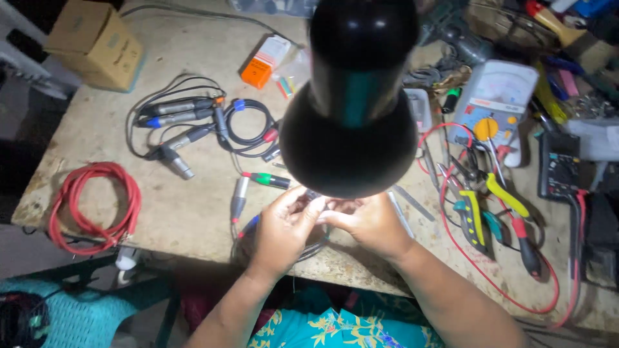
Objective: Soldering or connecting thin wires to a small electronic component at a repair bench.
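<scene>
My left hand point(282, 229) and my right hand point(367, 222) meet at the near edge of the workbench point(193, 206), just below a black lamp head point(351, 96) that hides what lies above them. Both hands pinch a thin dark cable point(314, 245) that loops under my left hand; the part between the fingertips is hidden. A silver plug with a green collar point(265, 180) and another silver plug point(239, 198) lie just left of my left hand.
A bundle of black cables with metal plugs point(193, 125) lies left of centre. A red coiled cable point(97, 206) hangs at the left edge. Pliers and cutters point(490, 212), two multimeters point(493, 103) and red leads crowd the right. A cardboard box point(97, 42) sits far left.
</scene>
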